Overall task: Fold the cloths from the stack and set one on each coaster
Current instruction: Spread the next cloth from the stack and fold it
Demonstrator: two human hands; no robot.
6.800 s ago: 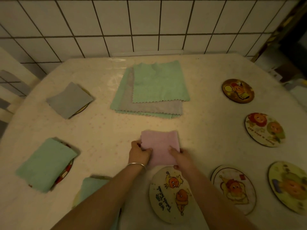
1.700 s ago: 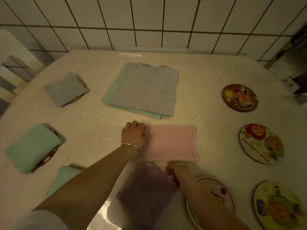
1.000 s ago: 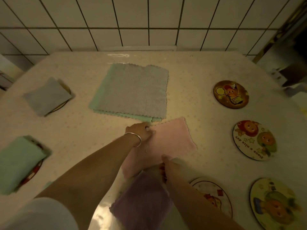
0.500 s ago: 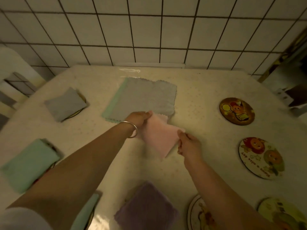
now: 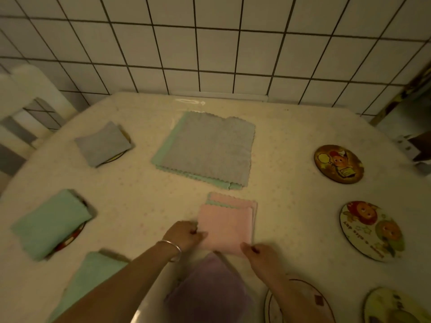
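A pink cloth [image 5: 227,223], folded into a small square, lies flat on the table in front of me. My left hand [image 5: 184,234] pinches its near left edge, and my right hand [image 5: 257,251] grips its near right corner. Behind it lies the stack [image 5: 206,149], a grey cloth on top of a green one. A folded purple cloth [image 5: 207,290] sits below my hands. Folded cloths cover the coasters on the left: a grey one [image 5: 102,143] and two green ones [image 5: 50,223] [image 5: 93,283]. Bare cartoon coasters lie on the right [image 5: 339,164] [image 5: 372,230] and at the bottom right [image 5: 300,301] [image 5: 396,306].
The table [image 5: 279,136] has a pale dotted cover and meets a white tiled wall [image 5: 210,47] at the back. A white chair [image 5: 25,108] stands at the far left. Dark clutter shows past the table's right edge [image 5: 417,145].
Half a second ago both hands held the pink cloth up in the air, part folded. Now it is folded smaller and lies on the table, closer to me.
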